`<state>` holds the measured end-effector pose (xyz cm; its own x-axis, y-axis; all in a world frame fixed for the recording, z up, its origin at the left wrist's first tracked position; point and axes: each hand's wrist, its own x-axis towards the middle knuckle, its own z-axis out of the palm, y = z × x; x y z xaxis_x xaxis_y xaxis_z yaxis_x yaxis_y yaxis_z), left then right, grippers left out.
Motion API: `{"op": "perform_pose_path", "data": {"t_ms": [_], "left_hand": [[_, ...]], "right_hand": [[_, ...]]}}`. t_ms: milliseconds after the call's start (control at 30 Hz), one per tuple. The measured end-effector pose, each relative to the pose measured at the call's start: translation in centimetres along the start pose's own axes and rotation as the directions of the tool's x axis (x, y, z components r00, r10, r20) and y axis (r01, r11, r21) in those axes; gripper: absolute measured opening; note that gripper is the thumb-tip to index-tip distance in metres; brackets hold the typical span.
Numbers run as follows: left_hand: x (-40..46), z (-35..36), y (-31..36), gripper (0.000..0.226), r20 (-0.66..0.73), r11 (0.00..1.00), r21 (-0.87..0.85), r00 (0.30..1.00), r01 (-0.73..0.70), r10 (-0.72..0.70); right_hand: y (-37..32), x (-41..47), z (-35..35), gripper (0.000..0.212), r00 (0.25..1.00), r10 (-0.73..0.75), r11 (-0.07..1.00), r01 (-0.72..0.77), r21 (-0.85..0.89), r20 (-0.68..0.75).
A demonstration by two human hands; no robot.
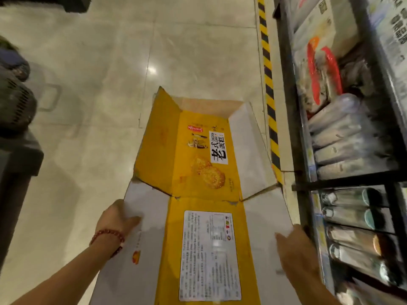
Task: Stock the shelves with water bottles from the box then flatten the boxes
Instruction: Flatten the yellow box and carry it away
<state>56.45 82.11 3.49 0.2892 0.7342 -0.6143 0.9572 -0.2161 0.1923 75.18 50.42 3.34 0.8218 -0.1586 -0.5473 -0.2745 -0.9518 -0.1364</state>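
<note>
A yellow and white cardboard box [198,172] is spread nearly flat in front of me above the floor, its far flaps still standing up. My left hand [116,219], with a red bead bracelet at the wrist, grips the box's left white flap at its edge. My right hand [297,249] holds the right white flap near the shelf. Water bottles [339,137] lie in a row on the shelf at the right. No bottles are in the box.
The black shelf unit [339,183] runs down the right side, with drink bottles [352,216] on the lower level and packaged goods [319,73] further along. Yellow-black hazard tape [267,69] marks the tiled floor [110,84] beside it. Dark objects [15,111] stand at the left.
</note>
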Motion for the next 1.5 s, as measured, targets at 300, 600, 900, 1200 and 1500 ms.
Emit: {"op": "perform_pose_path", "data": {"t_ms": [300, 600, 900, 1200, 1500], "left_hand": [[6.0, 2.6, 2.7, 0.037, -0.039, 0.999, -0.032, 0.999, -0.032, 0.031], [13.3, 10.8, 2.6, 0.048, 0.015, 0.999, -0.034, 1.000, -0.005, 0.006], [19.8, 17.2, -3.2, 0.053, -0.069, 0.992, -0.125, 0.997, 0.010, -0.018], [23.9, 24.4, -11.4, 0.068, 0.101, 0.965, -0.128, 0.971, 0.230, -0.219], [24.6, 26.6, -15.4, 0.097, 0.177, 0.853, -0.328, 0.914, 0.405, -0.365]], "right_hand": [[-0.1, 5.8, 4.8, 0.032, 1.000, 0.008, 0.998, -0.007, 0.069, -0.021], [-1.0, 12.4, 11.7, 0.035, 0.998, -0.002, 0.997, 0.007, 0.079, -0.064], [0.9, 17.5, 21.0, 0.030, 1.000, -0.011, 0.968, 0.004, 0.250, 0.026], [4.9, 22.0, 27.6, 0.056, 0.993, 0.044, 0.908, -0.085, 0.411, 0.109], [6.8, 23.3, 30.0, 0.082, 0.991, 0.125, 0.967, -0.134, 0.216, 0.056]]}}
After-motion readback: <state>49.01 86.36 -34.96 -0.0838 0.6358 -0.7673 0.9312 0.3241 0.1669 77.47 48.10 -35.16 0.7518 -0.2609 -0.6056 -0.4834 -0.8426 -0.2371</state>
